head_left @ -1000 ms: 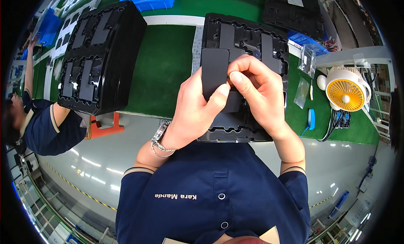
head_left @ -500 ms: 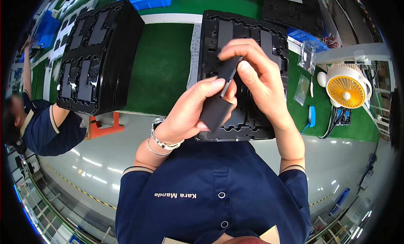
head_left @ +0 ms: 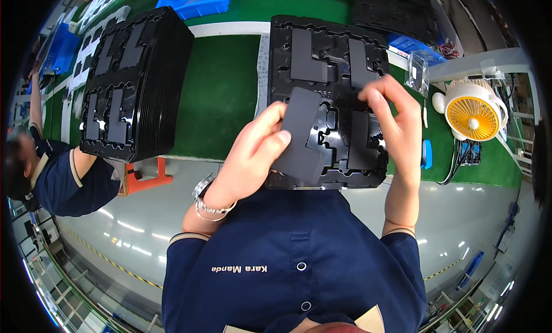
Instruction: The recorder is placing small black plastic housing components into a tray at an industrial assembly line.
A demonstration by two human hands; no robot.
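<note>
My left hand (head_left: 253,152) grips a flat, matte black L-shaped piece (head_left: 302,135) by its left edge, thumb on top. The piece is tilted above the near left part of a shiny black moulded tray (head_left: 339,97) and hides the pocket beneath. Other L-shaped pieces lie in the tray: one at the far left (head_left: 305,54), one at the far right (head_left: 357,63), one at the near right (head_left: 361,140). Over the tray's right side, my right hand (head_left: 397,114) is apart from the held piece, fingers bent and loosely spread, with nothing visible in them.
To the left stands a tall stack of black trays (head_left: 155,80) with similar pieces in the top one. Blue bins (head_left: 195,2) and another black tray (head_left: 391,14) lie farther back. A white and yellow fan (head_left: 472,117) stands right. A co-worker (head_left: 63,172) is at far left.
My right hand has let go of the L-shaped piece and moved right. My left hand has turned the piece flatter, so its broad face shows.
</note>
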